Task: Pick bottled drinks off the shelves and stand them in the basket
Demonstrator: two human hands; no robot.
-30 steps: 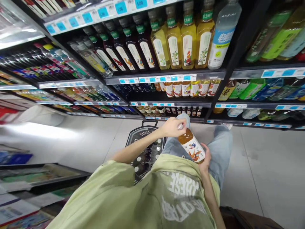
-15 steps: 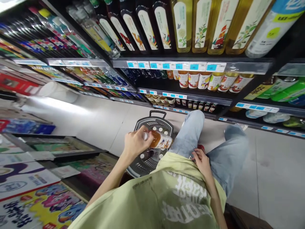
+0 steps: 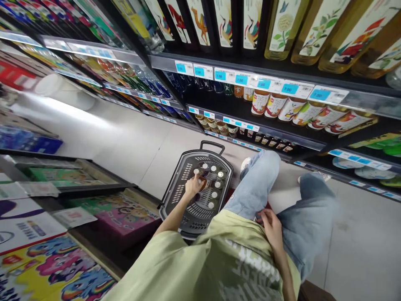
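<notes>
My left hand reaches into the black shopping basket and is closed around the top of an amber drink bottle. The fingers and the basket's depth hide much of the bottle. Several white-capped bottles stand upright beside it, along the basket's right side. My right hand rests on my lap at the shirt hem, its fingers loosely bent and apart, with no object visible in it.
Shelves ahead hold tall bottles above, with labelled bottles on the level below. Boxed goods stand on a display at the left. My knee is close to the basket's right side. A white bucket stands farther along the aisle.
The left hand has gone from above the basket down into it, and the bottle it held tilted sideways is now among the others. The right hand has stayed at the lap.
</notes>
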